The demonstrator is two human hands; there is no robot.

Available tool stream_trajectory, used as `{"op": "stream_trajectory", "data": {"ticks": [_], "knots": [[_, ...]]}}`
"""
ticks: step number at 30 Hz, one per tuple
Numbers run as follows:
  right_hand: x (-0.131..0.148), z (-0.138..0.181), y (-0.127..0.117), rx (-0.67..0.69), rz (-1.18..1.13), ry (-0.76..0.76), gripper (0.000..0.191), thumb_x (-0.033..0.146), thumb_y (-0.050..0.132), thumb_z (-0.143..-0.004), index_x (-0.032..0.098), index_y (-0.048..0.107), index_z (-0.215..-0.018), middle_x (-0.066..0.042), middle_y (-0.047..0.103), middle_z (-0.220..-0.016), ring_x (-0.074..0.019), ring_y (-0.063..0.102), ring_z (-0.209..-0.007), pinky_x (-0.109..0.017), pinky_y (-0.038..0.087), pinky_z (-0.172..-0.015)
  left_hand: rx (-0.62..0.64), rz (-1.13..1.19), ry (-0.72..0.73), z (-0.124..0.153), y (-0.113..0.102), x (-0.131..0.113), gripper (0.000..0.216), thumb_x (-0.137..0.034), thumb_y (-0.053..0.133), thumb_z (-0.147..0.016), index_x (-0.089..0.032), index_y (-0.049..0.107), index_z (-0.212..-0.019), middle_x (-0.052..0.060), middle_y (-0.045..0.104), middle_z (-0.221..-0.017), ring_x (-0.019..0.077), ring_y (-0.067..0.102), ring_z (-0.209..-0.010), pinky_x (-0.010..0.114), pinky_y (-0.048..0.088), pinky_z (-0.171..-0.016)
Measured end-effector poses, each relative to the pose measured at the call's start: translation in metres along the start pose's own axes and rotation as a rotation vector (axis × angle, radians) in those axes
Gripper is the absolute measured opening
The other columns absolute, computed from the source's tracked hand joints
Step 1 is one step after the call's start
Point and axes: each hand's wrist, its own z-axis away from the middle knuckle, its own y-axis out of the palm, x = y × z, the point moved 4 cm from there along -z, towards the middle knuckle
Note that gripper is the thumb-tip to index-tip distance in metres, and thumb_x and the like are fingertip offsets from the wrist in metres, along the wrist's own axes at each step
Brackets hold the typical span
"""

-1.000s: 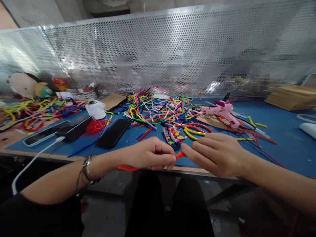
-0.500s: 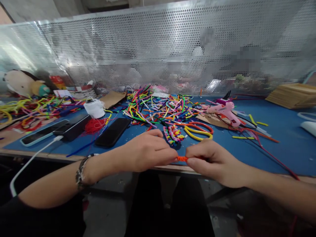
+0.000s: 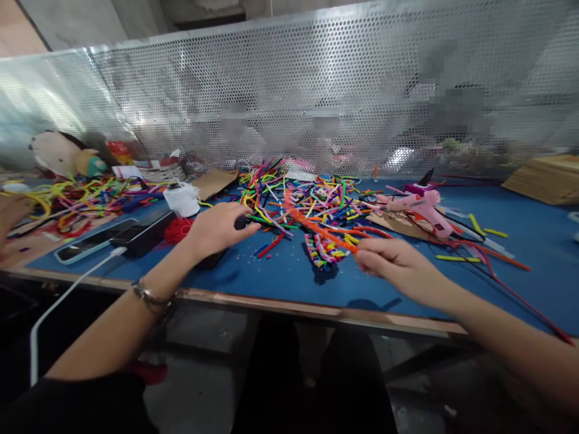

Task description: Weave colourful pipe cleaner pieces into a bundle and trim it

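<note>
My right hand (image 3: 393, 259) pinches the lower end of an orange pipe cleaner (image 3: 325, 231). The pipe cleaner slants up and left over the table, its far part smeared by motion. Over the black phone (image 3: 241, 222), my left hand (image 3: 219, 229) is open, thumb and fingers apart, with nothing in it that I can see; the hand hides most of the phone. Between the hands lies a striped multicoloured woven piece (image 3: 320, 252). Beyond it spreads a heap of cut pipe cleaners (image 3: 312, 199).
A pink glue gun (image 3: 425, 211) rests on cardboard at the right. To the left are a power bank (image 3: 142, 234) with a white cable, a light-blue-cased phone (image 3: 94, 240) and a white cloth item (image 3: 181, 199). Another person's hand (image 3: 11, 214) shows at the left edge. A perforated metal screen (image 3: 294, 78) stands behind.
My left hand has let go of the orange piece and moved left, opening. My right hand has moved slightly right and up, and the orange pipe cleaner now stretches out from it.
</note>
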Motion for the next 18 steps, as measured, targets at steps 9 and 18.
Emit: {"op": "stream_trajectory", "data": {"ticks": [9, 18], "knots": [[0.002, -0.005, -0.011, -0.076, 0.192, -0.092, 0.03, 0.029, 0.034, -0.082, 0.018, 0.037, -0.054, 0.005, 0.032, -0.049, -0.0064, 0.029, -0.045, -0.019, 0.024, -0.041, 0.459, -0.098, -0.345, -0.009, 0.054, 0.06, 0.064, -0.056, 0.033, -0.077, -0.023, 0.029, -0.132, 0.018, 0.055, -0.111, 0.0368, 0.053, -0.098, 0.04, 0.042, -0.073], [-0.003, -0.011, 0.004, -0.036, 0.951, -0.427, 0.022, 0.018, 0.041, -0.08, 0.017, 0.05, -0.06, 0.003, 0.049, -0.047, -0.0086, 0.039, -0.04, -0.023, 0.022, -0.043, -0.087, 0.11, -0.074, -0.001, 0.006, 0.017, 0.056, -0.047, 0.03, -0.083, -0.011, 0.038, -0.125, 0.015, 0.043, -0.121, 0.026, 0.037, -0.114, 0.037, 0.028, -0.096]]}}
